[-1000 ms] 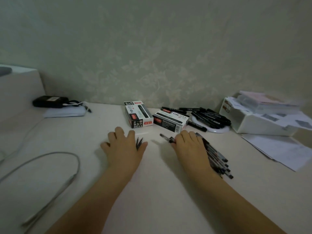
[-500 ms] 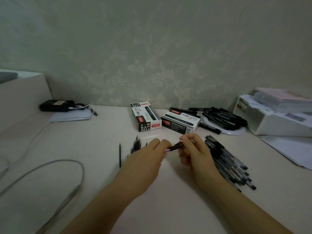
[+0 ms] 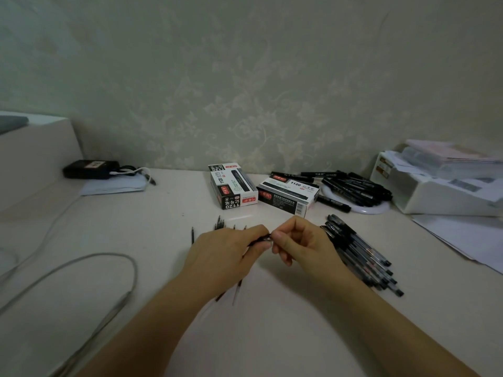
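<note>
A second ago both hands lay flat and apart on the surface (image 3: 272, 336), the left over the refills and the right over the pile of pens. Half a second ago they had met over one pen. Now they are drawn closer, fingertips nearly touching.

The left hand (image 3: 226, 257) is curled, its fingertips pinching the near end of the dark pen (image 3: 262, 238). The right hand (image 3: 302, 246) is curled too, thumb and forefinger pinching the pen's other end. The pen runs across the narrow gap between the two hands, lifted off the surface.

Two thin dark sticks (image 3: 236, 292) poke out from under the left hand toward the person; whether that hand holds them I cannot tell. The loose refills (image 3: 220, 223) lie just beyond the left hand's knuckles. The pile of pens (image 3: 362, 258) lies just outside the right hand, and two pen boxes (image 3: 233, 186) stand farther beyond both hands.
</note>
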Demonstrator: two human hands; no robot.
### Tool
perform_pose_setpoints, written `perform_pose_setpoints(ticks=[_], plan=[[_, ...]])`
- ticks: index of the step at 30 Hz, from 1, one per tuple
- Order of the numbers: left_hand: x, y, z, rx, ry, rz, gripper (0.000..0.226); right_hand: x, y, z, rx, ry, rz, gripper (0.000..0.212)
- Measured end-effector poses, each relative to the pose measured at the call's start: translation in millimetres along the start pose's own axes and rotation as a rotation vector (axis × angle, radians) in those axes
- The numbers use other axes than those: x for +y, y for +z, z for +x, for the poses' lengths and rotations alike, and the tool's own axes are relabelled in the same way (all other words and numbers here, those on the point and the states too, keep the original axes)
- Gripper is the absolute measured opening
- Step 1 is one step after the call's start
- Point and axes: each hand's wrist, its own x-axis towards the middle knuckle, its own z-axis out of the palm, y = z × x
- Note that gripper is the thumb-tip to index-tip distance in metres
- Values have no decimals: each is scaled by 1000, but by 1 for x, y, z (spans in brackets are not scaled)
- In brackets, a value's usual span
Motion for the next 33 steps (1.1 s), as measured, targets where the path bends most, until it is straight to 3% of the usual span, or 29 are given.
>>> perform_pose_setpoints(ticks=[15,19,22,26,30,33], plan=[[-2,8,5,-18,27,-61,27,8,-6,6,-51,-41,-56,11],[-5,7,8,-27,-84,-25,34,14,-7,5,90,-47,-80,5],[-6,7,8,6,-189,-126,22,14,-16,-5,209,-39,-415,12],[1,4,5,-32,-168,-231,8,18,-15,-17,43,-132,-919,11],[5,0,4,-26,-124,-233,9,15,-14,-16,0,-182,-1002,7],[6,-1,4,11,-82,-268,12,9,-14,-17,130,-189,-872,7]])
